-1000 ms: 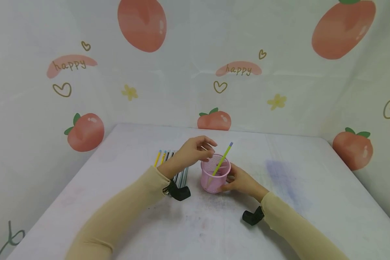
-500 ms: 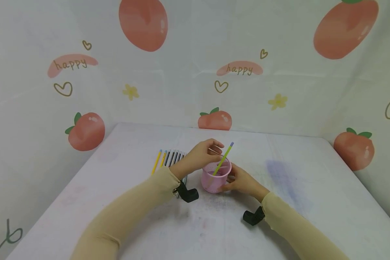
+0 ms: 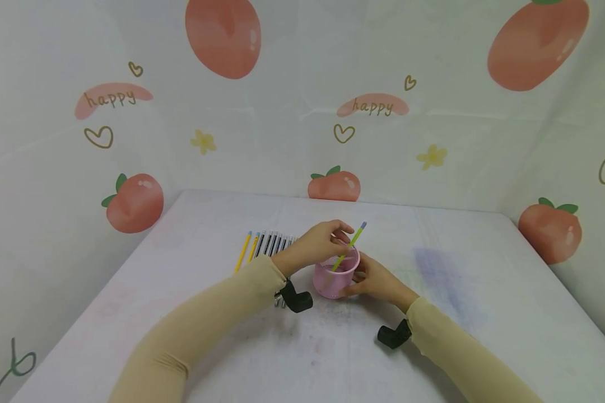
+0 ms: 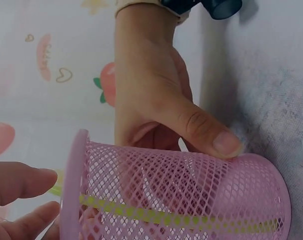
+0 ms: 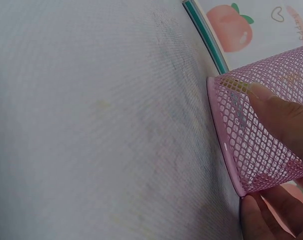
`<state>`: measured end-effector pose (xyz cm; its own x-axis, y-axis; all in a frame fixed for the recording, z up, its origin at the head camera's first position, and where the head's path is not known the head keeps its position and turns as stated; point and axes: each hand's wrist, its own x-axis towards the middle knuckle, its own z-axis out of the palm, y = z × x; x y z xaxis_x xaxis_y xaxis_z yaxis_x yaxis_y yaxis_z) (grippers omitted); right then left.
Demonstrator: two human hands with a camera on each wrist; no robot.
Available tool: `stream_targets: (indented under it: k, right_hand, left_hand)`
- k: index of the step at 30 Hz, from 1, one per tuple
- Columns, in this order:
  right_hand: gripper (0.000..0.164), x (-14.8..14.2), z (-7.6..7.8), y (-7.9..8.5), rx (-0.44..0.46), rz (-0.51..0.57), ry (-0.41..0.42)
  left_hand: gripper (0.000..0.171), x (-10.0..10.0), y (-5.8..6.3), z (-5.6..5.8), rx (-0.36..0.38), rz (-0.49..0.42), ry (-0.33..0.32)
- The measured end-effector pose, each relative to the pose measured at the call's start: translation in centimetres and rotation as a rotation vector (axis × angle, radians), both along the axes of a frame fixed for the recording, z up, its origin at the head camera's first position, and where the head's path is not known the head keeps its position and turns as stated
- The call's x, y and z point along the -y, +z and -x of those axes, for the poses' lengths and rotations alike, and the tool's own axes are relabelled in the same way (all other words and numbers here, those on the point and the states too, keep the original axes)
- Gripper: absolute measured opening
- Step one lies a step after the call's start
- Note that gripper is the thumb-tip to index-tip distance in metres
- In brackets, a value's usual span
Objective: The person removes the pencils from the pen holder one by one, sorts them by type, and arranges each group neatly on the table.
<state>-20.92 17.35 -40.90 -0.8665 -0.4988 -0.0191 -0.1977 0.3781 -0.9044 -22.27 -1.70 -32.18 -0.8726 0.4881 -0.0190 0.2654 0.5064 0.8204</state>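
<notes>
A pink mesh pencil holder (image 3: 327, 282) stands upright on the table, with a yellow-green pencil (image 3: 358, 234) leaning inside it. My right hand (image 3: 378, 280) grips the holder low on its right side, thumb in front. In the right wrist view, the thumb (image 5: 279, 112) presses the mesh close above the base ring. My left hand (image 3: 320, 243) is over the holder's rim from the left, its fingertips right at the pencil's upper part. The left wrist view has that thumb and finger apart at the rim, the pencil's upper end partly hidden behind the thumb.
Left of the holder, several pencils lie side by side, yellow pencils (image 3: 243, 252) at the outer end and dark-striped pencils (image 3: 270, 243) inward, partly covered by my left forearm. A peach-patterned sheet (image 3: 282, 140) hangs behind the white table (image 3: 333, 358).
My left hand has moved right, from the holder's left rim to the pencil. The pencil's top has shifted slightly right. My right hand has kept its grip in place.
</notes>
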Motion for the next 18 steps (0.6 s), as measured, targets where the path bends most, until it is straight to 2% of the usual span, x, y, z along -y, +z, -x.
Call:
stream_targets:
  k: [8,12,18]
  right_hand:
    - [0.086,-0.10,-0.19,0.10,0.010,-0.010,-0.006]
    - [0.088,-0.09,-0.21,0.18,0.002,-0.040,-0.020]
    - [0.087,-0.08,-0.11,0.18,-0.016,-0.040,-0.003]
  left_hand:
    - [0.029,-0.81,-0.60,-0.11,-0.043,0.067,-0.076]
    - [0.019,-0.93,-0.58,-0.28,-0.086,0.093,-0.103]
    - [0.013,-0.95,-0.25,-0.63,-0.101,0.109,-0.123]
